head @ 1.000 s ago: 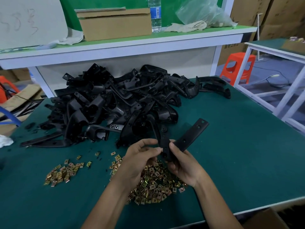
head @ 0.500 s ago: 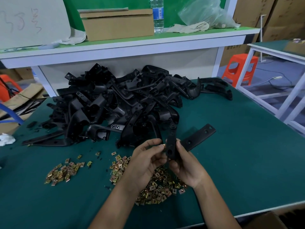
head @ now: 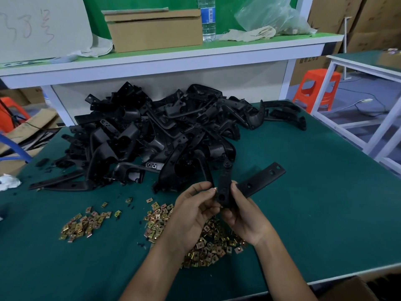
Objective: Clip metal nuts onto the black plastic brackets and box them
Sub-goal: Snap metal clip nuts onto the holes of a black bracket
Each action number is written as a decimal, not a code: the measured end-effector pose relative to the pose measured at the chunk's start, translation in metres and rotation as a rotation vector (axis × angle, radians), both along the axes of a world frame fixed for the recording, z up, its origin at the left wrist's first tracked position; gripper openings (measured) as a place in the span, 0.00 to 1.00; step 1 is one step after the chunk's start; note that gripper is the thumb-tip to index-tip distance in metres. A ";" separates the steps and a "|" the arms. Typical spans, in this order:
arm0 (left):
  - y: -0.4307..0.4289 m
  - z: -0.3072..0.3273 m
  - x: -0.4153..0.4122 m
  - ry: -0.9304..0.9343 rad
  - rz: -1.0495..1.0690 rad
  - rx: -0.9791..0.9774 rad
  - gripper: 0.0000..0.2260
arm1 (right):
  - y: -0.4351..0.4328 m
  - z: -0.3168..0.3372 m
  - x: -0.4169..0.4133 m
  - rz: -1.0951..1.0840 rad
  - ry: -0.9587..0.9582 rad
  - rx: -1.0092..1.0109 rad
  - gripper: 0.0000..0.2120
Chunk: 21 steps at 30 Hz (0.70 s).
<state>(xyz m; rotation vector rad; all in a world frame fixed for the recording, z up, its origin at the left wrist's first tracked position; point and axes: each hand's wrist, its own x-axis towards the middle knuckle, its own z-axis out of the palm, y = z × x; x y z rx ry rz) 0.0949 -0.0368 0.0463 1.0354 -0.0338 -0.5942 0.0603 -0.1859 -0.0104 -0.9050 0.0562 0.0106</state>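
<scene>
Lower right: a box [head: 347,288] corner only, cut off by the frame; its contents cannot be seen. Both forearms enter from the bottom edge.

The large nut heap [head: 208,246] lies on the table [head: 325,213] directly beneath the hands, which hide its middle. The small nut heap [head: 83,222] lies to the left, well apart from the hands.

The hands are close together above the large heap. The left hand [head: 191,216] pinches one nut [head: 215,189] between curled thumb and forefinger, at the left edge of the bracket [head: 224,185]. Whether the nut is seated on the bracket cannot be told: it is too small. The right hand [head: 245,216] grips the bracket's lower end, thumb on its right edge, the other fingers hidden behind it. One arm of the bracket stands near upright; the other projects up and to the right.

Just beyond the hands is the bracket pile [head: 152,135], black on black, its single parts hard to separate.

Behind the table, a shelf [head: 173,61] carries a carton [head: 154,29] and a bottle [head: 208,18], the bottle's top cut off by the frame. An orange stool [head: 319,88] stands far right, partly behind a white frame.
</scene>
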 end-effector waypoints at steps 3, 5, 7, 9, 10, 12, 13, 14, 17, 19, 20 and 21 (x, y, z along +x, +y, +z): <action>0.001 0.001 0.002 -0.043 0.014 0.058 0.06 | -0.001 -0.001 0.001 0.001 0.005 -0.012 0.23; 0.001 0.001 0.003 -0.058 0.024 0.094 0.06 | 0.000 -0.002 0.001 0.005 0.011 -0.029 0.24; 0.002 0.000 0.003 -0.051 0.022 0.098 0.06 | 0.001 -0.003 0.001 0.009 0.014 -0.034 0.24; 0.003 0.000 0.003 -0.045 0.015 0.089 0.06 | 0.001 -0.003 0.001 0.009 0.016 -0.031 0.25; 0.003 -0.001 0.003 -0.041 0.015 0.080 0.06 | 0.001 -0.004 0.001 0.008 0.018 -0.032 0.26; 0.003 -0.002 0.002 -0.021 0.015 0.048 0.06 | 0.000 -0.004 0.001 0.008 0.015 -0.033 0.24; 0.003 -0.002 0.002 -0.009 0.014 0.031 0.06 | 0.000 -0.004 0.002 0.008 0.010 -0.035 0.23; 0.003 -0.003 0.002 -0.002 0.013 0.022 0.06 | 0.000 -0.003 0.002 0.008 0.007 -0.036 0.22; 0.003 -0.002 0.003 -0.027 0.018 0.059 0.06 | 0.000 -0.003 0.002 0.013 0.012 -0.042 0.23; 0.004 -0.002 0.003 -0.065 0.027 0.108 0.06 | 0.000 -0.004 0.002 0.011 0.023 -0.056 0.26; 0.006 -0.001 0.004 -0.094 0.024 0.140 0.06 | 0.000 -0.004 0.002 0.009 0.029 -0.064 0.27; 0.008 -0.001 0.005 -0.125 0.015 0.177 0.06 | 0.000 -0.004 0.002 0.009 0.031 -0.075 0.27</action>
